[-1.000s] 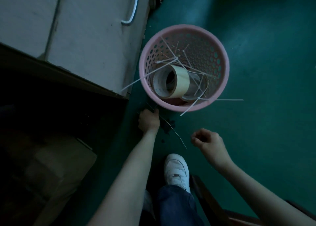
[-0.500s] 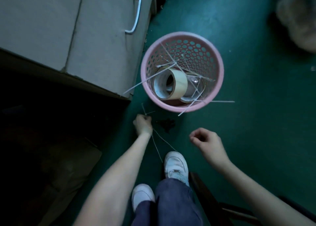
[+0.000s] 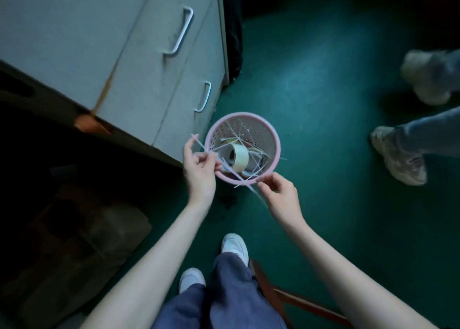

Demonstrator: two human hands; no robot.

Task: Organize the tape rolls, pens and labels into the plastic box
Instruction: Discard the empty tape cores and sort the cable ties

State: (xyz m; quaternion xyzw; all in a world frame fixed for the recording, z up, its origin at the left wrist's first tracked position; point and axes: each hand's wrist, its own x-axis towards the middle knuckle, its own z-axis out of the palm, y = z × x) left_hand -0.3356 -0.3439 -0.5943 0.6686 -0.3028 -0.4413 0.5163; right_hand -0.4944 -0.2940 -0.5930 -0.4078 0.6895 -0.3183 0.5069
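One roll of wide cream-coloured tape (image 3: pixel 238 155) already lies on its side in the round pink perforated plastic basket (image 3: pixel 275 139), which stands on the dark green floor (image 3: pixel 323 85) just beside the grey drawer cabinet (image 3: pixel 139 55) at its ten o'clock. A second, flatter roll seems to sit under it at five o'clock, though the dim light leaves that uncertain. Thin white cable ties (image 3: pixel 245 134) criss-cross inside the basket, several poking over the rim at three and six o'clock.

Neither pens nor labels can be made out, in the basket or on the floor, so by my judgement the tape part is at least begun and the rest looks undone.

At nine o'clock of the basket, the left hand (image 3: pixel 200 169) pinches a few more white ties between thumb and fingertips, its other fingers loosely spread. At six o'clock the right hand (image 3: pixel 280 194) has its fingers curled and closed on the far end of one long tie, just touching the rim. These ties probably go in next.
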